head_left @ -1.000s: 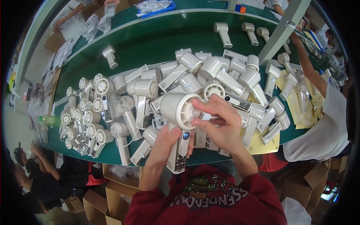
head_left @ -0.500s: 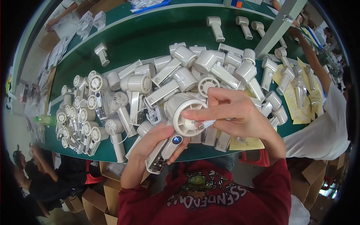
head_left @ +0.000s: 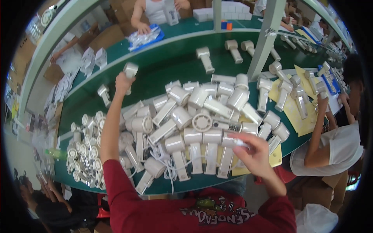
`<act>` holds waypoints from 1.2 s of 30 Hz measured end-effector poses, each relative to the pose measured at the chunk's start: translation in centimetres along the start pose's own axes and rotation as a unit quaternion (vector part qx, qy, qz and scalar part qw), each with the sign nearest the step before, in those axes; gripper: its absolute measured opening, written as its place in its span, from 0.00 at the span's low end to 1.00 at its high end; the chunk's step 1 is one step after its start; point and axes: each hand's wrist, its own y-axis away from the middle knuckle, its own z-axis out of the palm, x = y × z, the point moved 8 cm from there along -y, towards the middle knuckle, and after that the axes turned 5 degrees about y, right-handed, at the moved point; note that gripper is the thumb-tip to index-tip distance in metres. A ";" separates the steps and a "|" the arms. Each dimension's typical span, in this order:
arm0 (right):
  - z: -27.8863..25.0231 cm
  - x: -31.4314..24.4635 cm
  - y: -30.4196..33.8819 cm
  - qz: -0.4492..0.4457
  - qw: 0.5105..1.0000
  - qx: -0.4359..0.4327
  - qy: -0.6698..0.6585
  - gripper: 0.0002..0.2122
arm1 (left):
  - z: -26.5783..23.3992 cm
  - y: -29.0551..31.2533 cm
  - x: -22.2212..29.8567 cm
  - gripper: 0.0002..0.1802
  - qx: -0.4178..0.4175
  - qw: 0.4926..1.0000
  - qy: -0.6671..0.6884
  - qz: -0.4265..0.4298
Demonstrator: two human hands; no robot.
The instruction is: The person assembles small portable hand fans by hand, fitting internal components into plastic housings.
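Fans crowd the green worktop beside a grey post.

From my remote seat I see a green bottle at left, a blue tray and stacked white boxes far across, and yellow paper at right.

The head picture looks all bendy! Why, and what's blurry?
Head view: a wide fisheye lens, so the green table curves and the corners go black; head view again: the white fan in the left hand and the right hand look smeared, likely motion blur.
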 end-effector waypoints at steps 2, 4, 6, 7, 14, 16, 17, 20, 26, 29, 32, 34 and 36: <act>-1.5 1.4 1.9 0.008 0.998 0.049 -0.034 0.13 | 2.0 -2.1 -5.7 0.28 0.048 0.996 -0.067 -0.043; -3.3 2.8 4.3 0.020 0.993 0.109 -0.027 0.13 | 4.8 -1.5 -7.6 0.26 0.011 0.986 -0.066 -0.150; -4.9 3.9 5.8 0.048 0.982 0.175 -0.043 0.12 | 3.4 -1.1 -7.7 0.23 0.086 0.953 -0.218 -0.194; -5.1 4.2 6.1 0.052 0.981 0.183 -0.038 0.12 | 2.7 -0.8 -4.5 0.21 0.157 0.904 -0.354 -0.183; -1.7 4.8 2.6 0.072 0.989 0.109 -0.067 0.09 | 14.9 -5.5 17.6 0.35 -0.338 0.934 0.118 0.018; -1.1 4.2 2.4 0.045 0.992 0.108 -0.039 0.09 | 18.0 -1.7 25.7 0.39 -0.392 0.906 0.157 0.010; -1.4 3.7 2.6 0.015 0.994 0.111 -0.014 0.09 | 18.2 0.1 29.1 0.38 -0.379 0.913 0.152 0.010; -2.1 3.3 4.1 -0.011 0.988 0.138 -0.061 0.09 | 20.5 -0.9 28.9 0.34 -0.265 0.962 0.050 0.053; -2.3 4.4 4.3 0.025 0.975 0.168 -0.145 0.06 | 12.4 2.7 27.6 0.22 -0.348 0.651 0.658 -0.148; -0.4 4.1 2.2 -0.002 0.986 0.118 -0.116 0.05 | 3.4 11.2 27.1 0.20 -0.321 0.566 0.732 -0.202; 3.3 2.7 0.3 -0.052 0.987 0.077 -0.131 0.03 | -2.6 18.6 24.8 0.16 -0.208 0.553 0.777 -0.217; 6.0 1.2 -0.5 -0.121 0.987 0.077 -0.077 0.03 | -4.3 22.1 23.3 0.13 -0.154 0.498 0.825 -0.221; 7.9 -0.3 -1.1 -0.195 0.973 0.117 -0.029 0.03 | -4.5 24.6 22.0 0.12 -0.119 0.424 0.862 -0.250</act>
